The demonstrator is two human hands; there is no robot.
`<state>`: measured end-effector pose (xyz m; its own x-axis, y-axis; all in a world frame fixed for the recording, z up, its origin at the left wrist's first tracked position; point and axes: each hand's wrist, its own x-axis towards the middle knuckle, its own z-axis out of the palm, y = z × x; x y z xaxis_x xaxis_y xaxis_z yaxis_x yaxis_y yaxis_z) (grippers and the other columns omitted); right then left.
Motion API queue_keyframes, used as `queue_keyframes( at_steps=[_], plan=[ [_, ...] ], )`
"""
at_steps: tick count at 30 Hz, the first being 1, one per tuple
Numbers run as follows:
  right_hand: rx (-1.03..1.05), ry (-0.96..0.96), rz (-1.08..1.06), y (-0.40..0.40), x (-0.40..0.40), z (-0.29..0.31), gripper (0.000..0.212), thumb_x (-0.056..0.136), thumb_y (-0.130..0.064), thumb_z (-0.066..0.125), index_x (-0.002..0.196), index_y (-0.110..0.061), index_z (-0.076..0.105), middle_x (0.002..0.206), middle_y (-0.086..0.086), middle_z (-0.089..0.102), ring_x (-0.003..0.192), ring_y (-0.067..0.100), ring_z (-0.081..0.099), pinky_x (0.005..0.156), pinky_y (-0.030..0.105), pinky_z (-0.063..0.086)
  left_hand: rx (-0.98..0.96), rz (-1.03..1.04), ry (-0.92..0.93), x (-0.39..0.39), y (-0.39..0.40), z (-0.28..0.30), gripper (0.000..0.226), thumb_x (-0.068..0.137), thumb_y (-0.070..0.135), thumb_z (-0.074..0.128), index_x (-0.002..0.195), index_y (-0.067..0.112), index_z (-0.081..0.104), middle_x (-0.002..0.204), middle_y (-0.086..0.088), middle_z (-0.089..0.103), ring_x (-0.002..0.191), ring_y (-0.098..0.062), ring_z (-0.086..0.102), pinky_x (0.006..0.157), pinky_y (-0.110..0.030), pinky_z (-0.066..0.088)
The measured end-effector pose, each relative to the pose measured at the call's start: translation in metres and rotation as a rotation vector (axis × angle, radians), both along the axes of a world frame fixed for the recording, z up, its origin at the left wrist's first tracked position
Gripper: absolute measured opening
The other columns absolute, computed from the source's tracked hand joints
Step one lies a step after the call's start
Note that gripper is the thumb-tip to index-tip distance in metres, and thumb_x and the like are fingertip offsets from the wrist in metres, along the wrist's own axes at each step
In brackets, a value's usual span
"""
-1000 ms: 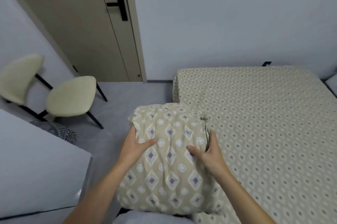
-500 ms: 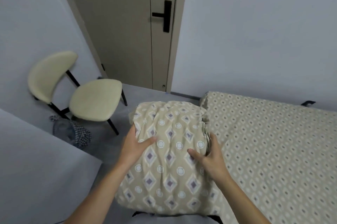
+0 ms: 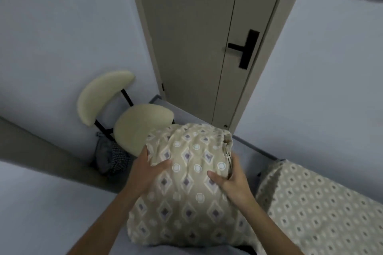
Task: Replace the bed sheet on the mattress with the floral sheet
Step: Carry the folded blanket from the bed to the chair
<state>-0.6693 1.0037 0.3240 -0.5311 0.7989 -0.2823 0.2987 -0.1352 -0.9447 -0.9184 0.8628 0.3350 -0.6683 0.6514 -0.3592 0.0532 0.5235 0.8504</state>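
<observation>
Bed (image 3: 323, 213) in patterned sheet, lower right. Closed door (image 3: 203, 47), cream chair (image 3: 143, 128), grey floor. Patterned pillow (image 3: 186, 188) gripped between left hand (image 3: 145, 171) and right hand (image 3: 234, 182), beside bed.

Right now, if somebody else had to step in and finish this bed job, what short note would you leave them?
Left hand: grips the left side of the pillow.
Right hand: grips its right side, thumb on top.
The pillow is held up off the bed, in front of the chair and the closed door.
The bed, lower right, has its dotted beige sheet on.
Done: pillow lifted clear.
Left: set the pillow aside, perhaps on the chair, strip the beige sheet, spread the floral one. No floral sheet is in view; find it first.
</observation>
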Motion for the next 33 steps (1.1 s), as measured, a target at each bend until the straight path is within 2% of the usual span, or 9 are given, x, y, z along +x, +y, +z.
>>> queue_keyframes(
  at_steps=[4,8,11,15,18,22,27,30,33],
  plan=[
    [0.002,-0.018,0.145,0.082,-0.035,0.006,0.081,0.077,-0.029,0.091,0.140,-0.044,0.040,0.130,-0.028,0.057,0.107,-0.021,0.056,0.083,0.006,0.048,0.021,0.116,0.002,-0.014,0.047,0.015,0.095,0.076,0.050,0.088,0.155,0.038,0.037,0.126,0.023,0.055,0.107,-0.003,0.056,0.095,-0.029,0.043],
    [0.022,-0.033,0.250,0.139,-0.089,0.006,0.081,0.076,-0.031,0.091,0.140,-0.040,0.042,0.130,-0.023,0.059,0.109,-0.013,0.059,0.090,0.021,0.054,0.023,0.226,0.043,-0.044,0.077,0.014,0.094,0.074,0.055,0.087,0.153,0.035,0.041,0.136,0.017,0.058,0.117,-0.009,0.058,0.100,-0.032,0.045],
    [0.063,-0.051,0.340,0.171,-0.139,0.001,0.080,0.077,-0.033,0.091,0.139,-0.037,0.042,0.128,-0.023,0.058,0.108,-0.015,0.058,0.089,0.021,0.053,0.012,0.300,0.050,-0.076,0.089,0.002,0.096,0.072,0.062,0.087,0.153,0.040,0.041,0.142,0.018,0.058,0.123,-0.009,0.059,0.101,-0.034,0.048],
    [0.054,-0.092,0.454,0.210,-0.207,-0.009,0.089,0.069,-0.051,0.092,0.141,-0.043,0.040,0.132,-0.020,0.059,0.118,0.003,0.062,0.101,0.043,0.056,0.007,0.410,0.042,-0.119,0.102,-0.020,0.097,0.068,0.068,0.086,0.151,0.039,0.044,0.137,0.018,0.062,0.121,-0.008,0.062,0.104,-0.042,0.052],
    [0.054,-0.112,0.515,0.238,-0.260,-0.004,0.090,0.070,-0.049,0.093,0.142,-0.045,0.039,0.134,-0.023,0.055,0.122,0.004,0.058,0.106,0.042,0.052,0.008,0.500,0.002,-0.155,0.116,-0.028,0.107,0.062,0.075,0.085,0.152,0.036,0.043,0.141,0.014,0.061,0.123,-0.013,0.062,0.106,-0.046,0.052],
    [0.069,-0.154,0.623,0.269,-0.325,0.008,0.105,0.060,-0.063,0.090,0.149,-0.041,0.038,0.140,-0.015,0.056,0.124,0.008,0.059,0.107,0.044,0.052,0.020,0.558,-0.010,-0.203,0.136,-0.025,0.104,0.063,0.072,0.086,0.150,0.035,0.045,0.141,0.010,0.060,0.125,-0.017,0.060,0.108,-0.047,0.049],
    [0.068,-0.194,0.751,0.281,-0.399,0.006,0.096,0.065,-0.057,0.093,0.144,-0.042,0.042,0.138,-0.016,0.058,0.120,0.005,0.061,0.101,0.037,0.056,0.050,0.653,-0.003,-0.243,0.140,-0.020,0.084,0.078,0.046,0.088,0.150,0.033,0.046,0.138,0.012,0.059,0.122,-0.012,0.059,0.108,-0.040,0.047],
    [0.059,-0.218,0.858,0.282,-0.440,0.001,0.081,0.075,-0.040,0.092,0.139,-0.044,0.042,0.133,-0.017,0.059,0.115,0.001,0.063,0.094,0.027,0.056,0.030,0.745,-0.009,-0.254,0.137,-0.019,0.081,0.081,0.040,0.087,0.150,0.031,0.045,0.133,0.012,0.057,0.116,-0.011,0.056,0.101,-0.033,0.044],
    [0.058,-0.263,0.973,0.285,-0.483,-0.007,0.076,0.077,-0.038,0.091,0.136,-0.044,0.043,0.131,-0.018,0.060,0.109,-0.005,0.063,0.085,0.018,0.054,0.005,0.835,-0.033,-0.264,0.134,-0.031,0.081,0.082,0.039,0.087,0.150,0.028,0.045,0.133,0.010,0.057,0.116,-0.011,0.056,0.100,-0.031,0.043]
  ],
)
